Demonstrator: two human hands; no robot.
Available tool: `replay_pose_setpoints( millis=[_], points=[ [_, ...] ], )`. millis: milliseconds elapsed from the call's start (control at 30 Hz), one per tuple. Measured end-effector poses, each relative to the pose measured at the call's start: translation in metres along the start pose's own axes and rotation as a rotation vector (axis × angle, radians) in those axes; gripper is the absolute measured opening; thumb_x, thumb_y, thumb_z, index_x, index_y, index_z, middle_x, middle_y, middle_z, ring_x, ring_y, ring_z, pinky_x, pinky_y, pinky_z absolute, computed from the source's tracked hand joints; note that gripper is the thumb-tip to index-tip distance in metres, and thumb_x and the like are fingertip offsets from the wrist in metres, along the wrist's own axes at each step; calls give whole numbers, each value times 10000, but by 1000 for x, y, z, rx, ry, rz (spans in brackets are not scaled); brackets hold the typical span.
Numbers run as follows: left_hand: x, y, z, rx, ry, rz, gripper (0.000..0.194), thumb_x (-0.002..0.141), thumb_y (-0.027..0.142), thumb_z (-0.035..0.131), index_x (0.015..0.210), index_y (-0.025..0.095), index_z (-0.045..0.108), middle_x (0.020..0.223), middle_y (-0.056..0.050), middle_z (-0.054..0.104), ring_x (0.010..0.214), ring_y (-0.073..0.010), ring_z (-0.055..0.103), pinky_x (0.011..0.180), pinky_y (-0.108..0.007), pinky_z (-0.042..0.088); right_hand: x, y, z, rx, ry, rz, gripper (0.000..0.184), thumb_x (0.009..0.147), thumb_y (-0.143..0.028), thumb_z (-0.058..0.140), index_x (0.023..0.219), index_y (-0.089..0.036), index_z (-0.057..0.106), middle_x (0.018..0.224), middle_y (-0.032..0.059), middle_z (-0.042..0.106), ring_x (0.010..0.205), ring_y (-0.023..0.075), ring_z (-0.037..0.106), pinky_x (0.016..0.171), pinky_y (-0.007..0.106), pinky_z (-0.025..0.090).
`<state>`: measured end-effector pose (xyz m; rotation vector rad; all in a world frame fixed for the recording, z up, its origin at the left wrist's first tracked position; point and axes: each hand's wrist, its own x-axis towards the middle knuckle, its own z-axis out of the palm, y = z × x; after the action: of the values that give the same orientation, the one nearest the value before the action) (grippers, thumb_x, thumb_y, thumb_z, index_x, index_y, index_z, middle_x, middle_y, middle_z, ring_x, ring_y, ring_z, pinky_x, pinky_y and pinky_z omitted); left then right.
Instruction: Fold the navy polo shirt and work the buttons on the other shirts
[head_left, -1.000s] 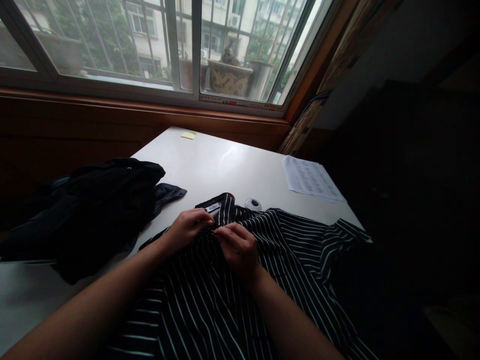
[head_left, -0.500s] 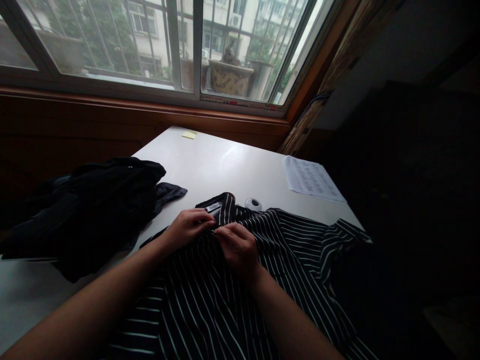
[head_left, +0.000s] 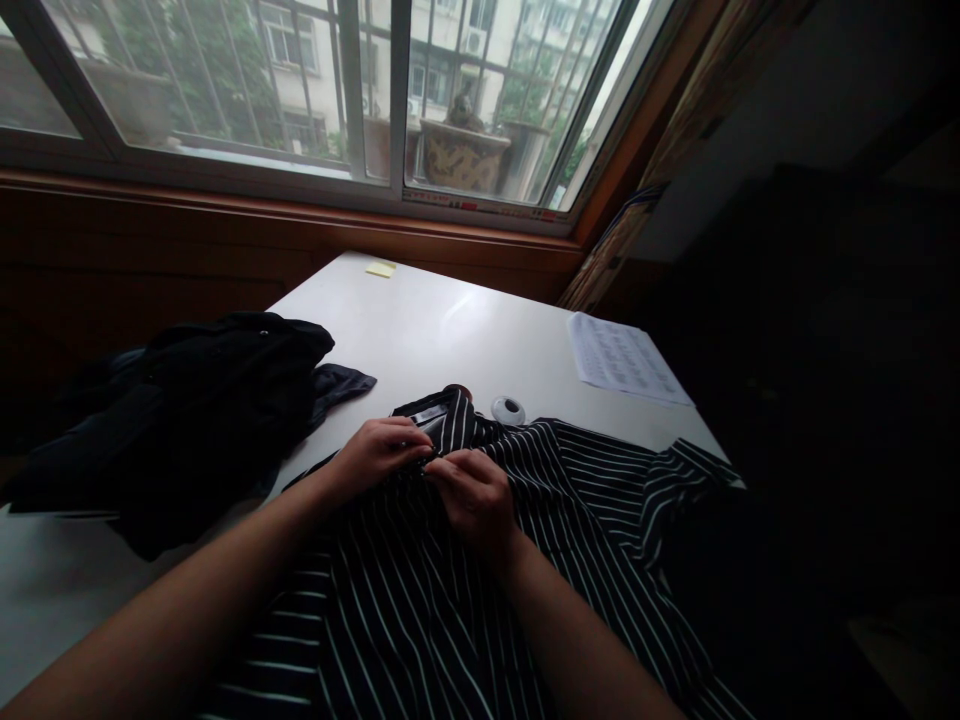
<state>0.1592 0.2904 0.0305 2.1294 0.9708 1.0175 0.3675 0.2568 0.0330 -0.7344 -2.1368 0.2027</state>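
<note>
both hands pinch a striped shirt near its collar

the dark striped shirt [head_left: 405, 590] lies spread over the near side of a white table [head_left: 450, 330], collar pointing away and one short sleeve reaching the right edge. the left hand [head_left: 381, 450] and right hand [head_left: 476, 495] meet just below the collar, each with its fingertips pressed together on the cloth; the fingers hide the exact bit they grip. the two forearms cross over the shirt front and cover parts of it.

to the left, a heap of dark clothes [head_left: 217, 400] takes up that side of the table, near the left forearm. a pale label [head_left: 429, 415] shows inside the collar. just beyond the shirt sits a white ring-shaped thing with a dark centre [head_left: 508, 410]. farther off are a yellow note [head_left: 381, 269] by the far left corner and printed sheets [head_left: 622, 355] along the right edge. a patterned curtain [head_left: 619, 235] hangs past the far right corner, beside a barred window [head_left: 300, 175].

behind the glass stands a patterned planter [head_left: 465, 160] with a brownish lump [head_left: 463, 112] rising from it. plainer pots flank it, and a larger pale pot [head_left: 131, 105] stands farther left; what these hold is unclear.
</note>
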Motion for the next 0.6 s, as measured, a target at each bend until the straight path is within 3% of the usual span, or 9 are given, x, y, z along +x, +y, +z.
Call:
replay_pose_setpoints(
  millis=[167, 367, 600],
  points=[
    [0, -7, 3, -21, 0, 54, 248, 955, 358, 614, 941, 156, 758, 861, -70, 709, 769, -145, 658, 720, -235, 503, 0, -15, 10, -2, -120, -184, 207, 1000, -172, 490, 942, -234, 679, 727, -17, 673, 631, 106, 585, 685, 295, 404],
    [1, -1, -3, -65, 89, -89, 238, 946, 360, 628, 910, 154, 742, 860, -53, 690, 751, -136, 630, 690, -228, 486, 1, -17, 9, 8, -90, -175, 201, 992, -152, 501, 966, -233, 684, 760, -9, 693, 626, 109, 593, 671, 312, 409],
    [3, 5, -6, -87, 96, -124, 238, 941, 365, 630, 895, 157, 736, 860, -49, 688, 779, -148, 634, 712, -241, 484, 4, -17, 6, 34, -63, -203, 113, 967, -177, 573, 997, -225, 671, 768, -6, 693, 658, 116, 626, 672, 309, 437]
  ],
)
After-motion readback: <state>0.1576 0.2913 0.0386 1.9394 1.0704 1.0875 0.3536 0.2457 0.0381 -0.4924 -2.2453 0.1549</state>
